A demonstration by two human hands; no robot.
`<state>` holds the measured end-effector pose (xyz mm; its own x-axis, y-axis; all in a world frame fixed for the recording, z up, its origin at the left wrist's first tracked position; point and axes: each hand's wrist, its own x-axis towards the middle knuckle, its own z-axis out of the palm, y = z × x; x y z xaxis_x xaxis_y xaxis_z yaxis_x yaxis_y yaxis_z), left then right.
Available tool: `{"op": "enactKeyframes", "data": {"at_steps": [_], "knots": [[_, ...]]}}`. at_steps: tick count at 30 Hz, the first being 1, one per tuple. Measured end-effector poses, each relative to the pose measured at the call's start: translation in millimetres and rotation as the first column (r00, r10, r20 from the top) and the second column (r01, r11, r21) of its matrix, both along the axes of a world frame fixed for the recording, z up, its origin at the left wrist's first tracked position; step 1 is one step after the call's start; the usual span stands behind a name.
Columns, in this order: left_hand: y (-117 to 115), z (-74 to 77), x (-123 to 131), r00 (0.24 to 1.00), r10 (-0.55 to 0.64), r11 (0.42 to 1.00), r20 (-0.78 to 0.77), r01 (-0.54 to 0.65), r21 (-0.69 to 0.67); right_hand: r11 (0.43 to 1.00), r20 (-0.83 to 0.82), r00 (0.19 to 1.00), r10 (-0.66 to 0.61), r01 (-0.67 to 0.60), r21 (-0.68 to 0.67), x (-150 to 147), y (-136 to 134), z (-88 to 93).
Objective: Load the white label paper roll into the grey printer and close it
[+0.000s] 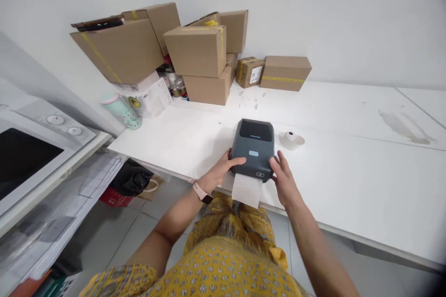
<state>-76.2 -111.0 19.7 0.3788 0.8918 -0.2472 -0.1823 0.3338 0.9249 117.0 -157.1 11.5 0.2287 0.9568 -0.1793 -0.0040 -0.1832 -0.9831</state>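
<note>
A dark grey label printer (253, 148) sits near the front edge of the white table (348, 167). A white paper strip (246, 190) hangs out of its front slot over the table edge. My left hand (220, 171) grips the printer's left side, thumb on its top. My right hand (284, 178) rests against the printer's right front corner, fingers extended along its side. A watch (200, 191) is on my left wrist.
A small white roll core (291, 138) lies just right of the printer. Several cardboard boxes (200, 51) are stacked at the back against the wall. A mint green tumbler (120, 110) stands at the table's left end. A microwave (31, 148) sits on a shelf at left.
</note>
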Motion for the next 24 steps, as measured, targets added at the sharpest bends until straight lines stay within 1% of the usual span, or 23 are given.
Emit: {"op": "enactKeyframes", "data": {"at_steps": [2, 5, 7, 8, 10, 12, 15, 18, 21, 24], "knots": [[9, 6.4, -8, 0.99, -0.12, 0.992, -0.08, 0.116, -0.057, 0.985, -0.113, 0.983, 0.146, -0.155, -0.076, 5, 17, 8.8], [27, 17.5, -19, 0.923, -0.319, 0.943, -0.215, 0.288, -0.166, 0.93, -0.141, 0.95, 0.279, -0.304, -0.207, 14, 30, 14.3], [40, 24.1, -23, 0.858, -0.432, 0.897, -0.276, 0.379, -0.228, 0.883, -0.134, 0.935, 0.329, -0.354, -0.308, 21, 35, 14.6], [45, 26.7, -23, 0.827, -0.474, 0.877, -0.303, 0.41, -0.252, 0.867, -0.129, 0.928, 0.349, -0.372, -0.331, 24, 37, 14.3], [52, 30.2, -23, 0.781, -0.521, 0.851, -0.345, 0.446, -0.278, 0.857, -0.122, 0.918, 0.377, -0.396, -0.33, 28, 40, 12.9], [55, 31.0, -21, 0.771, -0.531, 0.845, -0.352, 0.456, -0.277, 0.861, -0.139, 0.914, 0.381, -0.406, -0.306, 29, 41, 10.3], [52, 28.0, -18, 0.818, -0.495, 0.868, -0.294, 0.447, -0.217, 0.891, -0.211, 0.92, 0.329, -0.377, -0.254, 26, 38, 4.5], [49, 22.5, -17, 0.879, -0.421, 0.907, -0.222, 0.407, -0.111, 0.936, -0.279, 0.931, 0.234, -0.293, -0.194, 17, 33, -2.0], [51, 18.2, -19, 0.897, -0.393, 0.919, -0.204, 0.387, -0.069, 0.97, -0.321, 0.938, 0.128, -0.185, -0.155, 8, 30, -9.3], [47, 15.7, -21, 0.914, -0.357, 0.933, -0.192, 0.359, -0.029, 0.989, -0.3, 0.951, 0.078, -0.112, -0.099, -1, 27, -17.5]]}}
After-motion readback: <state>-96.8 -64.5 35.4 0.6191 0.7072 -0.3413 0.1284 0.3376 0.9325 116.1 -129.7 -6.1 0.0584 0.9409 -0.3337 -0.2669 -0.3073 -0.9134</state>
